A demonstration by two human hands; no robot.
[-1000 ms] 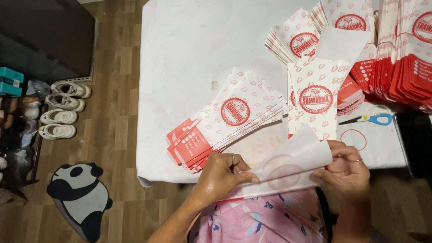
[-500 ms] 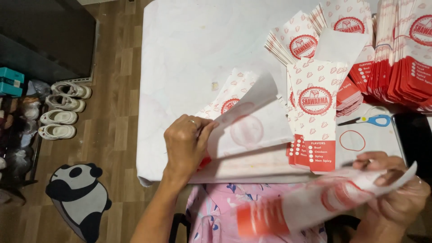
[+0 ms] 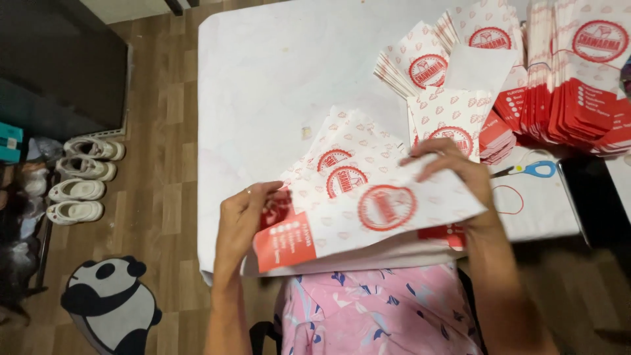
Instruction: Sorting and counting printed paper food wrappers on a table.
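Both hands held one red-and-white paper wrapper (image 3: pixel 374 213) above the fanned stack (image 3: pixel 342 148): left hand (image 3: pixel 242 212) pinching its near-left corner, right hand (image 3: pixel 453 164) gripping its far-right edge.

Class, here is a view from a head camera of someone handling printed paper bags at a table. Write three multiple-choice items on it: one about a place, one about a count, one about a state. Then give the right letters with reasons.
1. Where do the scissors lie?
A. on the table, right of the hands
B. on the panda mat
C. among the shoes

2. How many pale shoes are lined up on the floor at the left?
A. two
B. four
C. seven

3. How is the top paper bag held?
A. by both hands, one at each end
B. by one hand only
C. lying untouched

Answers: 1 A, the blue handles lie on the white table beside the right hand. 2 B, four shoes sit in a column above the panda mat. 3 A, the left hand pinches the red end and the right hand rests on the far end.
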